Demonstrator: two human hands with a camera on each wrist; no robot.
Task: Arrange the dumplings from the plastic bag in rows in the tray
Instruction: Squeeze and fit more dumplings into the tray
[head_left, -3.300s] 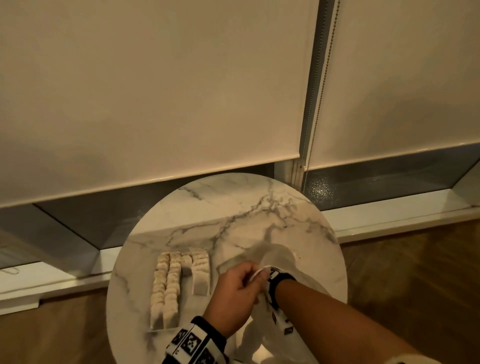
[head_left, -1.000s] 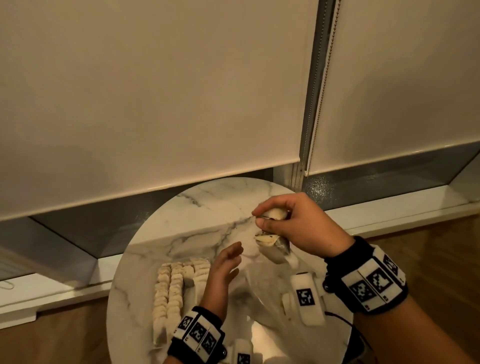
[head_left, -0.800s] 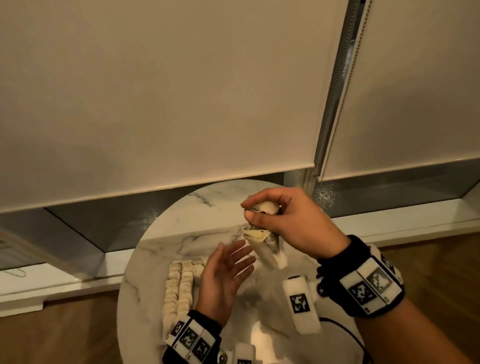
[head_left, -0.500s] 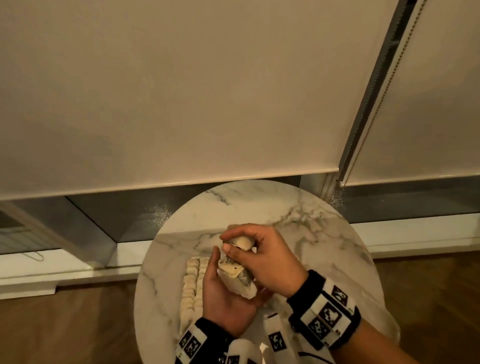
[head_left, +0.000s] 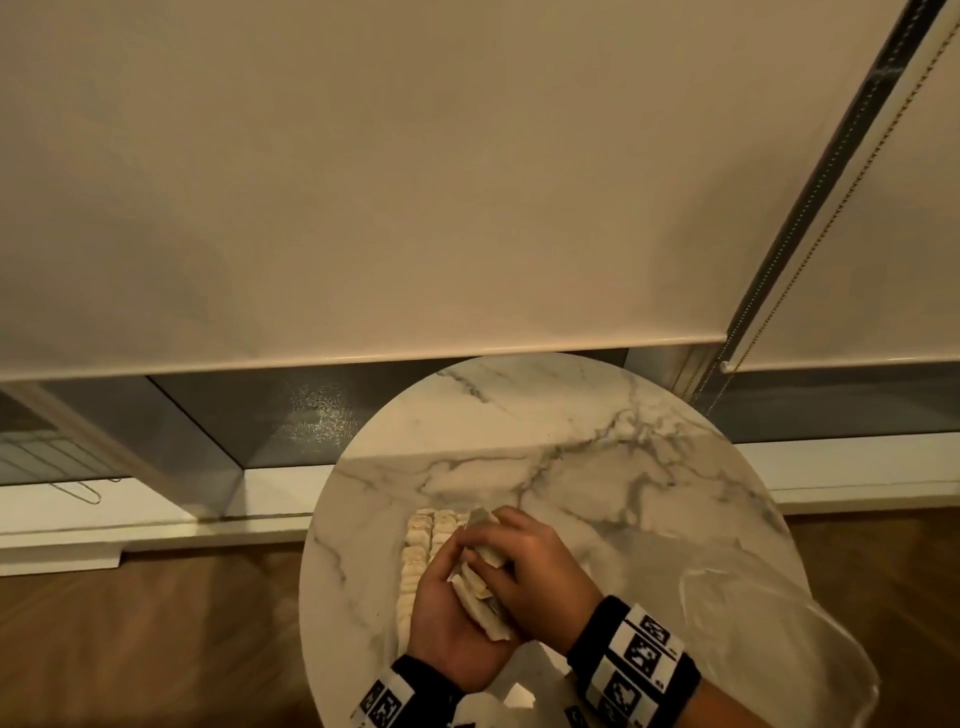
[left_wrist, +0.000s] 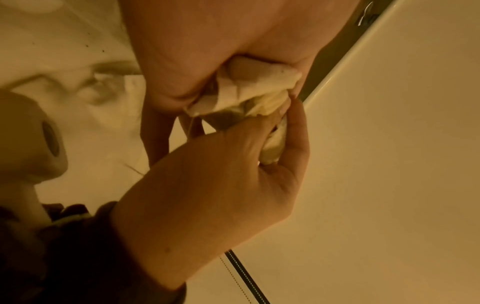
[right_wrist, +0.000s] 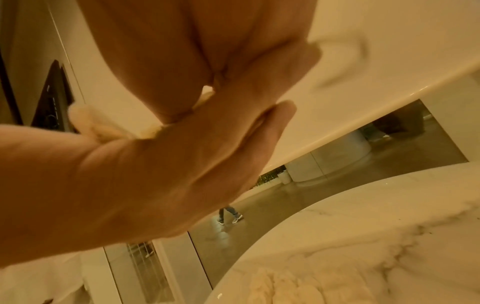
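Over the marble table (head_left: 597, 467), beside the rows in the tray (head_left: 415, 566): dumplings (head_left: 483, 587), a small clump cupped in the left hand (head_left: 452, 623) and pinched by the right hand (head_left: 530, 566); likely light, soft, sticky, tear-prone; best held by the plump body.

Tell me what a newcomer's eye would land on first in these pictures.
First, the two bare hands meeting low over the round white marble table: the left hand cups pale folded dumplings while the right hand pinches more of them from above. Just left of the hands, neat rows of pale dumplings lie in a tray. A crumpled clear plastic bag sits at the table's right edge.
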